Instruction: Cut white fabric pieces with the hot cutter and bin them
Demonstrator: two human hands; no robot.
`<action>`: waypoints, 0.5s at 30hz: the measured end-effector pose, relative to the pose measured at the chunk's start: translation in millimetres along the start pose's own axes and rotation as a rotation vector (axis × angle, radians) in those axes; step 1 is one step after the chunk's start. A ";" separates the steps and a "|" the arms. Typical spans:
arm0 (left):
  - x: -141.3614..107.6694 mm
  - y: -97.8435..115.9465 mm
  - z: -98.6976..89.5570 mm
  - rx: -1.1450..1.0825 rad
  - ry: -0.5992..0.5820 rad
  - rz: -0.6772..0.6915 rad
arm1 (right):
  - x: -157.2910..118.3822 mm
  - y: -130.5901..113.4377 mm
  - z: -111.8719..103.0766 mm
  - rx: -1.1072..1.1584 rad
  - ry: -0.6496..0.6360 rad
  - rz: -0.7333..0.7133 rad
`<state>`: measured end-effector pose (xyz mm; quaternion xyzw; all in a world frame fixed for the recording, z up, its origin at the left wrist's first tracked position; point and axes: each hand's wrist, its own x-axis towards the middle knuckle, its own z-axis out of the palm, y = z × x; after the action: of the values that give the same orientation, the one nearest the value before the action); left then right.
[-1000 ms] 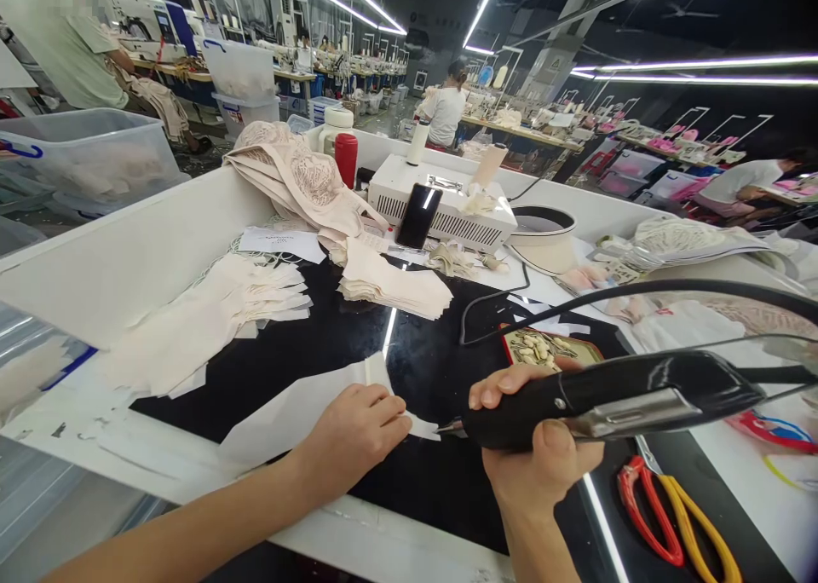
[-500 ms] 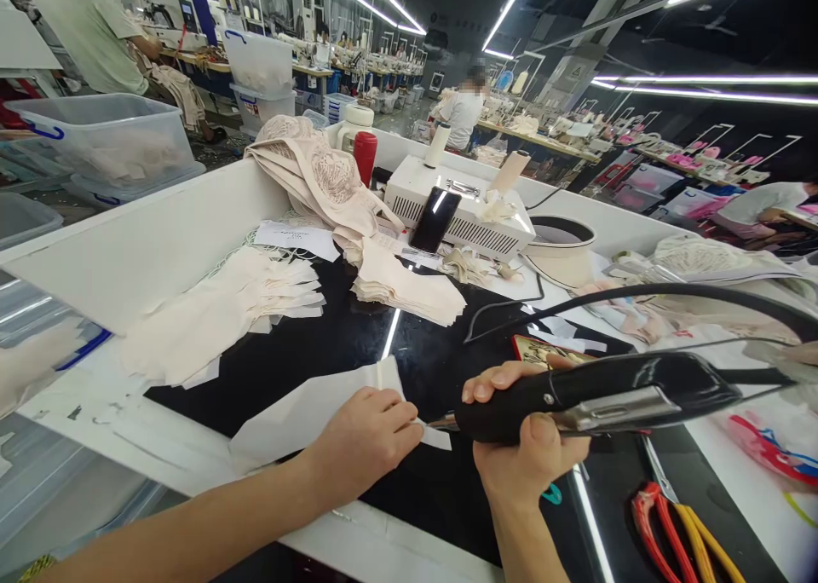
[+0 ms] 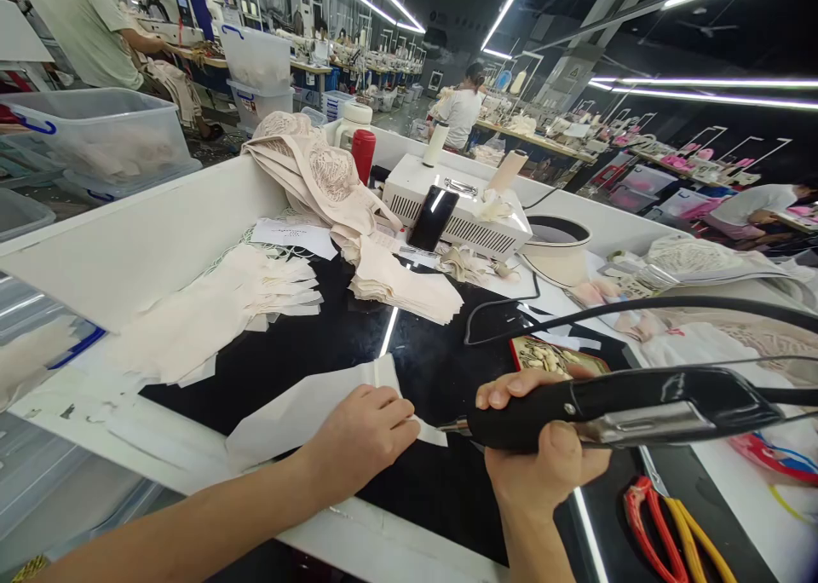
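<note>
My left hand (image 3: 367, 425), fingers curled together, presses and grips a white fabric piece (image 3: 287, 417) on the black work surface (image 3: 440, 378). A narrow end of the fabric sticks out past its fingertips. My right hand (image 3: 543, 455) is wrapped round a black corded hand tool (image 3: 524, 417) with a silver metal lever along its side. The tool's thin metal tip points left, close to the fabric's narrow end; whether they touch I cannot tell. Stacks of cream fabric pieces (image 3: 192, 319) and folded cream pieces (image 3: 409, 285) lie beyond.
Red-and-yellow-handled scissors (image 3: 658, 515) lie at right, below the tool. A small tray of metal parts (image 3: 543, 355) sits behind it. Further back stand a phone (image 3: 433, 219), a white machine box (image 3: 460, 208), a tape roll (image 3: 559, 246) and lace bras (image 3: 319, 174). The tool's cable (image 3: 639, 310) arches right.
My right hand has moved right with the tool, drawing its metal tip away from my left fingers. My left hand keeps its hold on the fabric; the view has shifted slightly.
</note>
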<state>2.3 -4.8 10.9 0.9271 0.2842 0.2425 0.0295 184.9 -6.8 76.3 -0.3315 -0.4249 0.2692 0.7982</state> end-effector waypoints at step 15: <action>-0.3 -0.7 -1.2 -0.034 -0.006 -0.013 | -7.3 -6.4 11.9 0.050 -0.024 0.035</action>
<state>1.2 -4.5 11.7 0.9253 0.2859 0.2446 0.0478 172.0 -12.5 82.5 -0.3154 -0.4216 0.2976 0.7963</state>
